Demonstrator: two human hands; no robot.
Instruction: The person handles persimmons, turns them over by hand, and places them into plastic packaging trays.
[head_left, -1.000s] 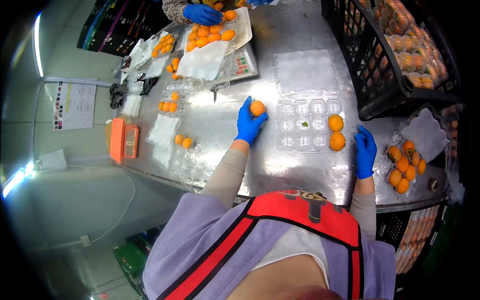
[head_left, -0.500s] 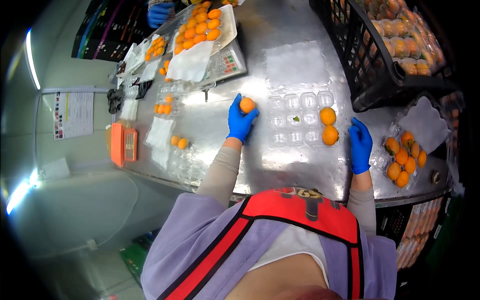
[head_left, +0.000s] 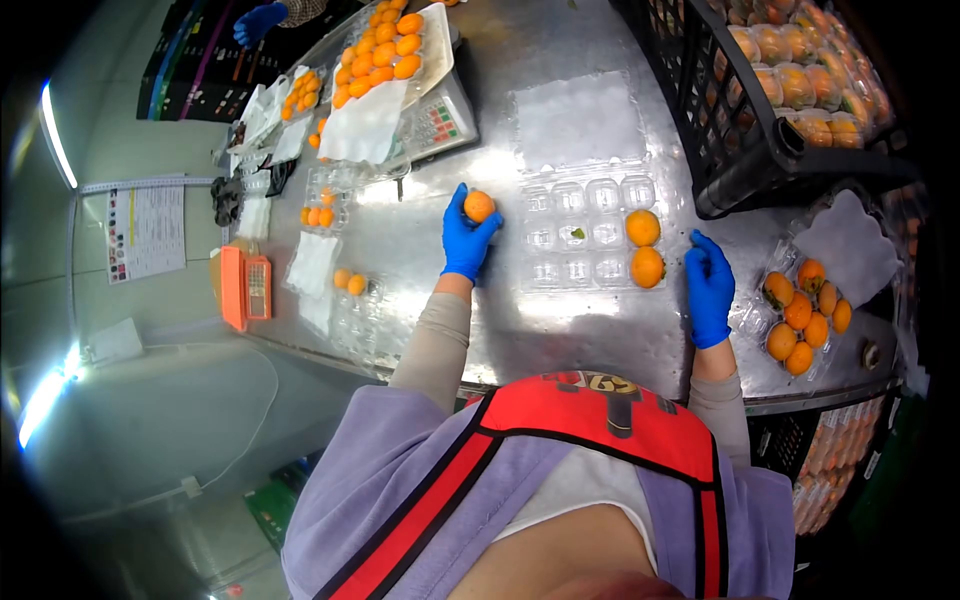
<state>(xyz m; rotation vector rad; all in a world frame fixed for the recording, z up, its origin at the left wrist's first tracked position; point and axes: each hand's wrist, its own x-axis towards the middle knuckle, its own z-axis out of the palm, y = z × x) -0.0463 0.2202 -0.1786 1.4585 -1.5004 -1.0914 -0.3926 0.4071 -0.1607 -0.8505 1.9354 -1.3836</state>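
My left hand (head_left: 467,240), in a blue glove, holds an orange persimmon (head_left: 479,207) between thumb and fingers, above the steel table. To its right lies an opened clear plastic clamshell (head_left: 545,238) with round hollows. Two persimmons (head_left: 643,228) sit in its right-hand column, and a small green leaf bit (head_left: 578,233) lies in a middle hollow. A white pad (head_left: 575,122) covers the clamshell's far half. My right hand (head_left: 710,290), also gloved, is just right of the clamshell, fingers loosely bent and apart, with nothing visible in it.
At the right, another clamshell holds several persimmons (head_left: 798,310). Behind it stands a black crate (head_left: 745,130) of packed fruit. A scale (head_left: 440,125) carries a full tray at the back left. An orange calculator (head_left: 245,288) lies far left. A co-worker's gloved hand (head_left: 260,22) shows behind.
The whole view has shifted slightly, so the table's contents sit a little further left. The co-worker's hand has moved left, away from the scale. My left hand still holds the persimmon.
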